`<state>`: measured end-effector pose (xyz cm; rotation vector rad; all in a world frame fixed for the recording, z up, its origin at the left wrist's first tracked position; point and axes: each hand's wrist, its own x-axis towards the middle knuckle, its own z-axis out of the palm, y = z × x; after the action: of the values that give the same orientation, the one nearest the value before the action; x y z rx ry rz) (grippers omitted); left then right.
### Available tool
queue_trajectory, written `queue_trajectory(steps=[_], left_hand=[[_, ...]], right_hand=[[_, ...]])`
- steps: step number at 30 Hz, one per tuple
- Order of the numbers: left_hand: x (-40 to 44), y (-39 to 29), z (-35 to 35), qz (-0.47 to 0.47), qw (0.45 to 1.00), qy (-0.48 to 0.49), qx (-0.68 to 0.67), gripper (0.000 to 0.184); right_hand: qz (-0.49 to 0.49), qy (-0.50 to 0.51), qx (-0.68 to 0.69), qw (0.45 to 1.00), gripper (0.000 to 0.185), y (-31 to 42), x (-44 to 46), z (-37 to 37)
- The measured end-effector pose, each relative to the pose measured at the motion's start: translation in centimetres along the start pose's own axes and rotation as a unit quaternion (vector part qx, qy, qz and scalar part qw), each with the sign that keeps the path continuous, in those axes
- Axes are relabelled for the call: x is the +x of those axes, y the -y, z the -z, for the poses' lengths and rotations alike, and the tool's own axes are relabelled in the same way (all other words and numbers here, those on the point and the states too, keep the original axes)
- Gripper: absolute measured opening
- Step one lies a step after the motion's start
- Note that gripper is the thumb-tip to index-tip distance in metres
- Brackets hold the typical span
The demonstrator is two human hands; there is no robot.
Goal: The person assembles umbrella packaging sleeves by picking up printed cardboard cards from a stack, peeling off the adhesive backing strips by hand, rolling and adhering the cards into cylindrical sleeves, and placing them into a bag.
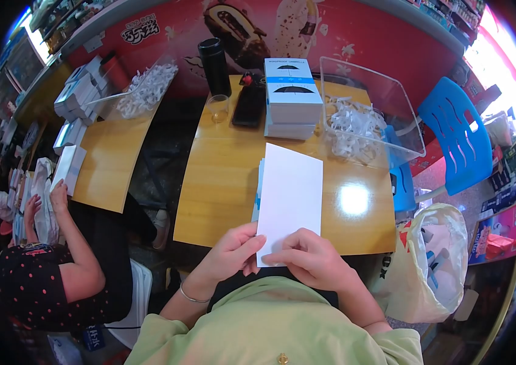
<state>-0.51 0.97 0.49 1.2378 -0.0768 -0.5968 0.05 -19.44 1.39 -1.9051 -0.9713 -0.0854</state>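
Note:
Both hands hold a white flat card box (pixel 291 194) upright in front of my body, over the near edge of the table. A strip of blue-and-white print shows behind its left side. My left hand (pixel 238 248) grips the lower left edge, thumb in front and fingers behind. My right hand (pixel 309 258) pinches the lower right part, its fingers bent across the plain face. Beyond the card box stands a stack of printed umbrella boxes (pixel 294 100), white with a blue band and black umbrella pictures.
On the wooden table (pixel 215 201) are a black tumbler (pixel 214 67), a clear cup (pixel 217 109), a dark phone (pixel 249 106) and a clear bin (pixel 385 149) of white strips. A bag (pixel 428 267) and blue chair (pixel 458 134) stand right. Another person (pixel 57 274) works at left.

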Motion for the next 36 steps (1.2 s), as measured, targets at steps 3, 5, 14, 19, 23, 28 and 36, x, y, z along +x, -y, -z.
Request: queue_trajectory(steps=[3,5,14,19,23,28,36], left_hand=[[0.1,0.2,0.1,0.001,1.000,0.004,0.018,0.023],[0.3,0.2,0.1,0.002,1.000,0.003,0.018,0.023],[0.0,1.6,2.6,-0.004,0.997,-0.068,-0.047,0.027],[-1.1,1.7,3.9,-0.038,0.982,-0.133,-0.130,0.027],[-1.6,1.5,4.0,-0.053,0.977,-0.149,-0.142,0.027],[-1.7,1.3,3.9,-0.071,0.980,-0.136,-0.126,0.028],[-1.4,1.7,3.4,-0.075,0.983,-0.110,-0.128,0.028]], right_hand=[[0.024,-0.009,-0.006,1.000,0.025,-0.3,0.1,-0.3],[0.059,-0.011,-0.004,0.998,0.023,-0.8,0.2,0.1],[-0.005,-0.150,0.069,0.986,0.013,-2.1,0.2,5.0],[-0.111,-0.417,0.076,0.899,0.008,-3.8,2.5,9.8],[-0.049,-0.476,-0.020,0.878,0.005,-7.7,5.3,13.3],[-0.093,-0.485,-0.133,0.859,0.014,-13.3,7.0,17.0],[-0.151,-0.345,-0.456,0.806,0.049,-13.2,5.9,18.6]])
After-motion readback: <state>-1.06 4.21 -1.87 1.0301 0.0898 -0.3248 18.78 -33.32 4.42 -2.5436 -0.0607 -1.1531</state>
